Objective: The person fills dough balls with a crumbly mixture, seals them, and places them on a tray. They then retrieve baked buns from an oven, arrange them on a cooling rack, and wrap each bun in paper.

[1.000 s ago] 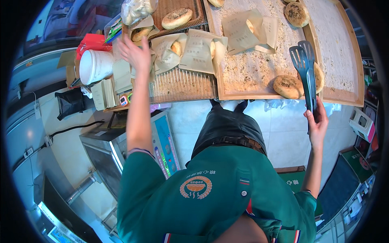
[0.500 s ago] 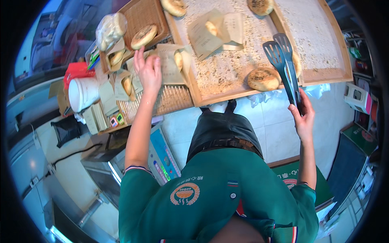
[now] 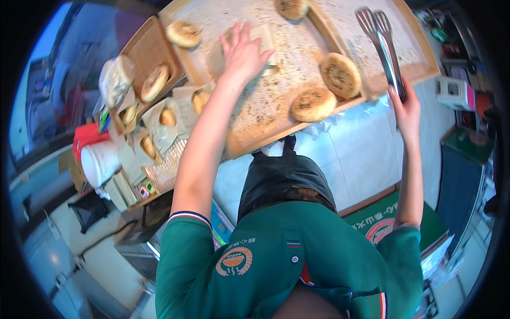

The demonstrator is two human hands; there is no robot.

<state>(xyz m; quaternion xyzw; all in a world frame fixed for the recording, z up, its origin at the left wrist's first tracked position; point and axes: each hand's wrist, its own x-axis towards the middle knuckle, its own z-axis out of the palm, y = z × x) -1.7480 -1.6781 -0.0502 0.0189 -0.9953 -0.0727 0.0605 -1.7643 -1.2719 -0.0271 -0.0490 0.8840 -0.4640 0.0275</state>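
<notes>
My left hand (image 3: 245, 58) reaches over the seed-strewn wooden tray (image 3: 249, 139), its fingers spread on or just above brown paper bags (image 3: 267, 40). Whether it touches them I cannot tell, and the hand hides part of them. Out to the right, my right hand (image 3: 408, 109) is closed round the handles of metal serving tongs (image 3: 383, 45), whose slotted ends point away from me. Two round seeded flatbreads, one (image 3: 340, 75) and a nearer one (image 3: 313, 104), lie in the tray's near right corner. Another flatbread (image 3: 184, 34) sits by its left edge.
Left of the tray, bagged flatbreads (image 3: 168, 117) rest beside a brown woven basket (image 3: 142, 52) holding a seeded flatbread (image 3: 155, 83). A white bucket (image 3: 99, 162) and a red box (image 3: 89, 137) stand farther left. A second tray section (image 3: 419, 72) adjoins on the right.
My left hand has moved right, from beside the basket to the paper bags on the tray. The tongs have swung off the flatbreads to the right. The whole view has shifted.
</notes>
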